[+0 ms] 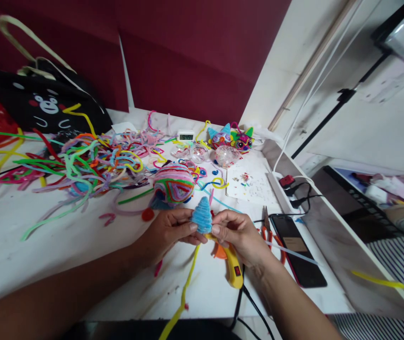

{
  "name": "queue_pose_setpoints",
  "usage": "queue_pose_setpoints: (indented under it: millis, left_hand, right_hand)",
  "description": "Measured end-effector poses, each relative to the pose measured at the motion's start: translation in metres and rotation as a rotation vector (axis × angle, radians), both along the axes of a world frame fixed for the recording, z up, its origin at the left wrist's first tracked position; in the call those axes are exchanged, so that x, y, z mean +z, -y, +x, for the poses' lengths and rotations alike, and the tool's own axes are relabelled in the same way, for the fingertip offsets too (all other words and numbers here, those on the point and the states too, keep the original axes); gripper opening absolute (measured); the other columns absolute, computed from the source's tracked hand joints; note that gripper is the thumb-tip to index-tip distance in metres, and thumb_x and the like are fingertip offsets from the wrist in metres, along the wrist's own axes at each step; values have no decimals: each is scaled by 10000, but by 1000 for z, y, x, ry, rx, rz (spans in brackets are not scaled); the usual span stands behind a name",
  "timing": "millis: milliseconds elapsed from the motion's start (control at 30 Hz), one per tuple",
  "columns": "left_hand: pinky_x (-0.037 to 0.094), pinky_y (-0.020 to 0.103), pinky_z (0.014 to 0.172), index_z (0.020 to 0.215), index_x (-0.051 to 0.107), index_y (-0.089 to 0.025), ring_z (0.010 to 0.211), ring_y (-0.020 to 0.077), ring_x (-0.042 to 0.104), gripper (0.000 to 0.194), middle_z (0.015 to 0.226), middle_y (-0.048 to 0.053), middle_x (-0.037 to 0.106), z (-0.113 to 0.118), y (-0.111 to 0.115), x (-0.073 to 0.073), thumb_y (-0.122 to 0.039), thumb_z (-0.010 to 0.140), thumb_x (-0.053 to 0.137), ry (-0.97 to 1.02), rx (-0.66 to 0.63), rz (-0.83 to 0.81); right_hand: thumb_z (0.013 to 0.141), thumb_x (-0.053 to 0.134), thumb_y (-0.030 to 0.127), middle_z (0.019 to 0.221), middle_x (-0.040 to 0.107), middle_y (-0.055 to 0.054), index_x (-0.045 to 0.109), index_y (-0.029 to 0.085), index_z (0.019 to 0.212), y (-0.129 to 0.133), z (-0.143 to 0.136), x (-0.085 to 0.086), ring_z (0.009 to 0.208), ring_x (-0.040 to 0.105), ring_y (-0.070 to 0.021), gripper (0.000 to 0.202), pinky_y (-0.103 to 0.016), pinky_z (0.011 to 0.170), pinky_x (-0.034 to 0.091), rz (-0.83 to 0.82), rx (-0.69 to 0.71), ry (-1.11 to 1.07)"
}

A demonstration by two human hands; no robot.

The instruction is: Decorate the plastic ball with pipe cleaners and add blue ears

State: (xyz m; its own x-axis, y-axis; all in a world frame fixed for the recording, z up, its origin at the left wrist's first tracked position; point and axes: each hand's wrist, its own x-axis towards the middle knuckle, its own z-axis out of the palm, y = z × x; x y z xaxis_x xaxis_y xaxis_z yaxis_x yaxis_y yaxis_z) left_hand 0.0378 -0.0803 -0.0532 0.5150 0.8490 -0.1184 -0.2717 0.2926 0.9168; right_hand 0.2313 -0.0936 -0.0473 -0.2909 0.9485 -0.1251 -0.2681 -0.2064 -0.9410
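Between my two hands, a light blue pointed piece of wound pipe cleaner (202, 216) stands tip up. My left hand (168, 233) pinches its left lower edge with thumb and fingers. On the opposite side, my right hand (239, 236) grips its lower right edge. A yellow pipe cleaner (186, 285) trails from under the piece toward the table's front edge; whether it is joined to the piece I cannot tell. Partly hidden beneath my right hand lies a yellow glue gun (235, 271). Just beyond my hands rests a striped ball (174, 183) covered in coloured pipe cleaners.
A heap of pipe cleaners (91, 158) spreads across the left. Two decorated animal heads (242, 140) sit at the back, near clear plastic domes (227, 156). Scissors (266, 231), a phone (299, 252) and a power strip (280, 191) lie on the right, beside a raised edge (329, 222).
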Motion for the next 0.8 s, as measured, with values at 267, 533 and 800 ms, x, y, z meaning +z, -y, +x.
queue_pose_setpoints:
  millis: [267,533,800]
  left_hand:
    - [556,170,615,875,714,-169,666,120,706,159,733,10,741,-1,0,0,-287,771,730,-8,-19,30]
    - [576,205,650,936,699,-154,716,149,719,176,784,32,748,-1,0,-2,-279,813,684,-84,49,122]
    - [597,266,697,1000,667,-161,748,182,731,229,859,37,758,1,0,-2,-277,803,681,-130,113,142]
  right_hand:
    - [603,858,246,571,599,68,663,174,784,1,-3,3,360,422,-12,275,-112,314,353,-33,-9,-38]
    - [598,857,310,521,637,16,733,149,765,0,-2,-1,412,531,-88,263,-199,347,487,-11,-94,63]
    - [617,844,312,619,670,-2,775,167,776,2,-8,-1,453,522,-81,227,-222,386,523,49,-199,89]
